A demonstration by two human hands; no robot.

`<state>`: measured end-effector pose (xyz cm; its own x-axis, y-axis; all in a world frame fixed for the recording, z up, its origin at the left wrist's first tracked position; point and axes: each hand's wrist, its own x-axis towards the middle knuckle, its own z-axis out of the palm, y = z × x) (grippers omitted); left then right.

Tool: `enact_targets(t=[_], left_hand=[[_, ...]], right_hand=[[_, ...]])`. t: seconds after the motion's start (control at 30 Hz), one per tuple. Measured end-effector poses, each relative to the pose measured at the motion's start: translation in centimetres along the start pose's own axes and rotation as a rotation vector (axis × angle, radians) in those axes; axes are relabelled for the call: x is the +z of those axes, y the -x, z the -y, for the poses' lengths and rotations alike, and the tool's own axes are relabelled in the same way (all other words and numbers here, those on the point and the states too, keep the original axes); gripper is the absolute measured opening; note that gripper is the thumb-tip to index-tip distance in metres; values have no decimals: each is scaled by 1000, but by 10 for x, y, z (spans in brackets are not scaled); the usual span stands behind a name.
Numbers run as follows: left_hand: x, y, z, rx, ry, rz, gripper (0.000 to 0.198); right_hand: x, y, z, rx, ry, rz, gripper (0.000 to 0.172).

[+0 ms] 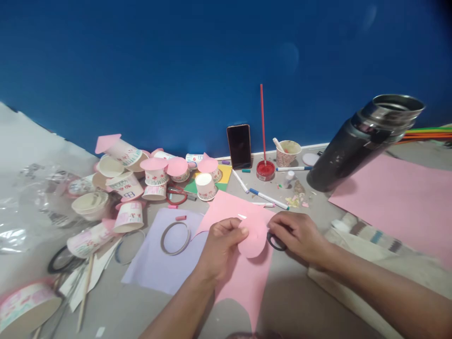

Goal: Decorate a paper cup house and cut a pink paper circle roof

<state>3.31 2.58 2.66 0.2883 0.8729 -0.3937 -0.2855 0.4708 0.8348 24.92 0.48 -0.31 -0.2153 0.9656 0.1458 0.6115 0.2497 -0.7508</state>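
Note:
A round pink paper piece [253, 241] is pinched between the thumb and fingers of my left hand [223, 245]. At its right edge my right hand [298, 235] is closed on black-handled scissors [276, 242]; their blades are hidden. Beneath both hands lies a larger pink sheet [243, 287] with curved cut edges. To the left, a grey ring [175, 238] rests on a lilac sheet [151, 263].
Decorated paper cups [129, 216] crowd the left side. A phone [239, 147] leans on the blue wall, near a red paint pot [265, 171], markers [269, 198] and a paper cup [287, 154]. A dark flask [353, 146] stands right, beside pink paper [399, 197] and a cloth [339, 278].

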Motion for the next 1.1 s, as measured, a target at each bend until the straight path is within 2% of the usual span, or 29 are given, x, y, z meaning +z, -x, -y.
enact_targets(t=[0.13,0.23,0.33,0.47,0.57,0.63,0.7,0.8,0.87,0.97,1.1], left_hand=[[5,3,3,31,-59,118,29],[2,2,8,110,-146,113,25],[-2,-2,12,148,-179,100,25],[-3,-6,10,147,-176,73,28],[-1,-5,-1,150,-182,-21,29],[1,-2,-10,181,-264,-55,28],[2,0,-18,239,-337,-63,27],[3,1,-21,305,-413,-71,23],[2,1,-19,342,-439,-76,19],[0,0,-12,374,-487,-51,15],[-2,-2,-7,440,-592,-12,13]], right_hand=[[-12,0,9,-35,271,176,19],[-18,-1,16,15,424,254,14],[-22,-3,20,78,463,314,14],[-48,-6,28,101,312,224,19],[-75,-6,40,122,98,110,22],[-85,-9,47,136,-24,20,26],[-83,-14,51,154,-126,3,28],[-66,-24,51,171,-269,100,34],[-53,-30,49,209,-331,144,33],[-40,-36,46,270,-380,128,26],[-34,-40,44,312,-414,101,22]])
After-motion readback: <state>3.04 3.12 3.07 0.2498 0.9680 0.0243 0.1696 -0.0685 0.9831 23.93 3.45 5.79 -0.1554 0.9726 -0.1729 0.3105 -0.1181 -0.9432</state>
